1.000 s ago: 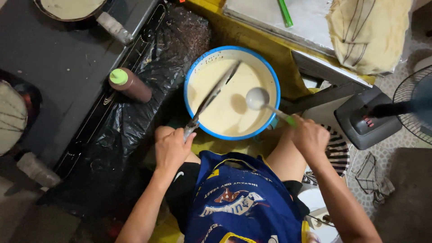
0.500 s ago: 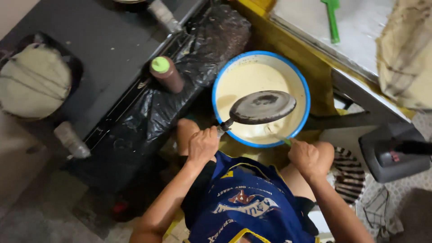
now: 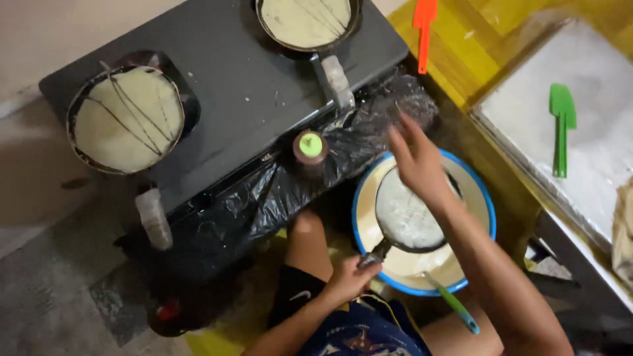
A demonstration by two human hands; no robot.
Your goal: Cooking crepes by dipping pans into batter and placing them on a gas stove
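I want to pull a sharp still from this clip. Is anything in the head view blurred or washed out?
In the head view the right hand is motion-smeared above the blue-rimmed bowl; the left hand on the small pan's handle is softer but readable; the two pans on the stove look fairly sharp; the white tray at right is pale with little detail.

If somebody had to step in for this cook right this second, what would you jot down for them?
Left hand: grip closed on the handle of a small dark pan, held over the blue-rimmed batter bowl. The pan's face is coated pale with batter.
Right hand: open, holding nothing, raised over the pan's far edge.
Ladle with a green and blue handle: resting in the bowl, at its near rim.
Stove: two pans already coated, one at the left, one at the back.
Brown bottle with a green cap: upright beside the stove.
Done: two pans on the stove.
Left: the pan in hand is not on the stove.
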